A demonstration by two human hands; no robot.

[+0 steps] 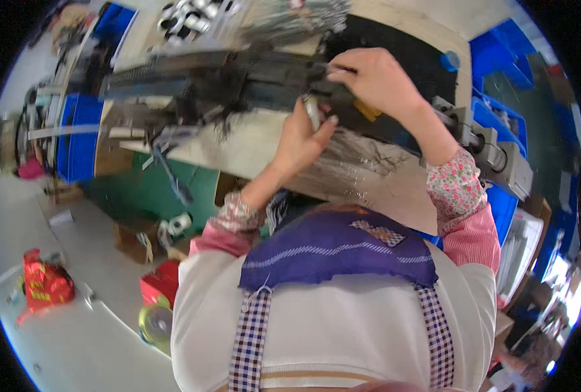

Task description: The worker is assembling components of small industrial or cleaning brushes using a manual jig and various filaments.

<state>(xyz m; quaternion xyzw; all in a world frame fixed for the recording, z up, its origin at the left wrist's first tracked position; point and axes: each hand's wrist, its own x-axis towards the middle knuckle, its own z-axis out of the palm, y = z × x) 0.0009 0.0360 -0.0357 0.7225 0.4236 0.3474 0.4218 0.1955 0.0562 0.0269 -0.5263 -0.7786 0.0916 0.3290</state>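
My left hand is closed around a small pale, rod-like piece whose kind I cannot make out. Just above and to its right, the fingers of my right hand are pinched together; whatever is between them is too small or blurred to name. Both hands are at the right end of a long dark machine-like fixture, smeared by motion, that stretches left across the workbench. Below the right hand, a bundle of thin dark strands lies on brown cardboard. A yellow piece shows under the right wrist.
Black-and-white round parts and another bundle of thin strands lie at the back. A blue cap sits near a black mat. Grey metal cylinder equipment and blue bins stand right; another blue bin stands left.
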